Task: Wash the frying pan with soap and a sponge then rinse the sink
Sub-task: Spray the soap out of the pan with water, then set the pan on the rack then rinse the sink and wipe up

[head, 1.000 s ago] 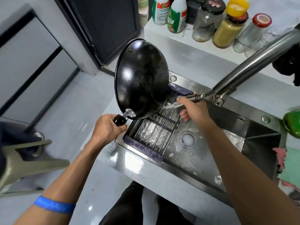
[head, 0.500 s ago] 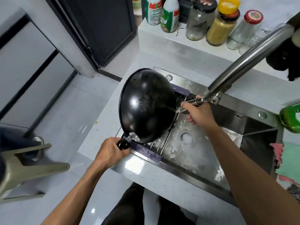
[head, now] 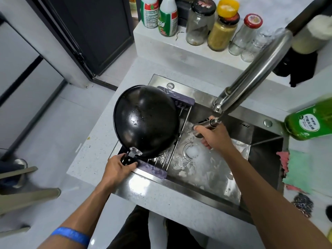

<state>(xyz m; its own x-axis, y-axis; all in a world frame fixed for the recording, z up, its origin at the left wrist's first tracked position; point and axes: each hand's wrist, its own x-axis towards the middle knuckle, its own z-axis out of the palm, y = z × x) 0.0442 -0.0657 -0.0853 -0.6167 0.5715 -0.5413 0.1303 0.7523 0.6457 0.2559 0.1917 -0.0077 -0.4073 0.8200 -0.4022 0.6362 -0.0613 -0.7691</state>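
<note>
The black frying pan lies upside down, its wet underside up, on the drying rack over the left part of the steel sink. My left hand grips the pan's black handle at the rack's near end. My right hand holds the pull-out spray head of the steel faucet, pointing it down into the basin. Foam lies around the drain. No sponge is in either hand.
A green soap bottle stands at the sink's right edge. Green and pink cloths and a steel scourer lie on the right counter. Jars and bottles line the raised ledge behind the sink.
The pan came down from upright in the air to lie face down on the rack. My right hand turned the spray head from the pan toward the basin.
</note>
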